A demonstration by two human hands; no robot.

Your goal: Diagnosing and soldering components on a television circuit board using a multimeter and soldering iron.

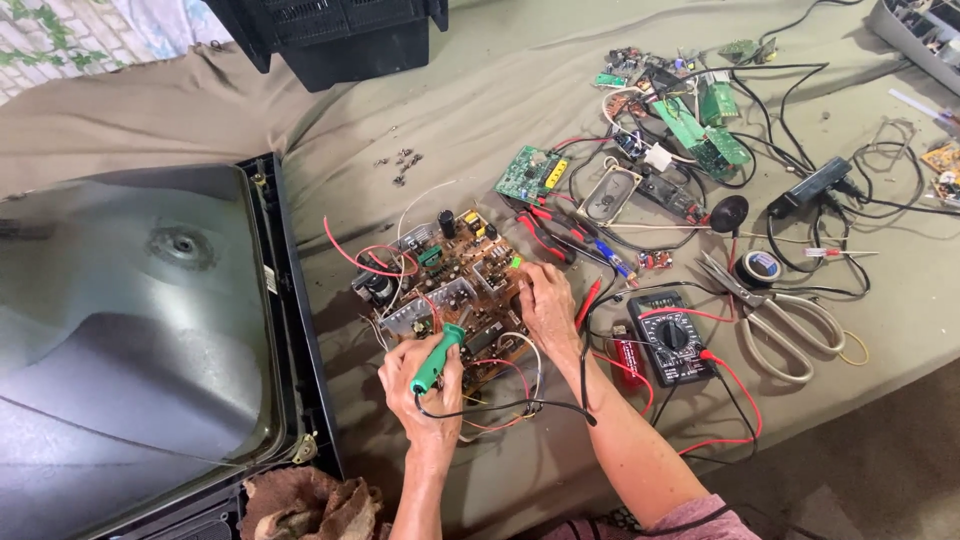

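A brown circuit board (455, 275) crowded with parts and red and white wires lies on a tan cloth. My left hand (420, 395) grips a green-handled soldering iron (438, 358), its tip pointing at the board's near edge. A black cord runs from the iron across my right forearm. My right hand (547, 300) rests palm down on the board's right side, fingers pressing on it.
An old television (130, 330) lies screen-up at the left. A multimeter (672, 338) with red and black leads, scissors (785, 320), a tape roll (762, 266), pliers, a speaker (608, 195) and several green boards (700, 125) lie to the right. Black casing (330, 35) sits at the top.
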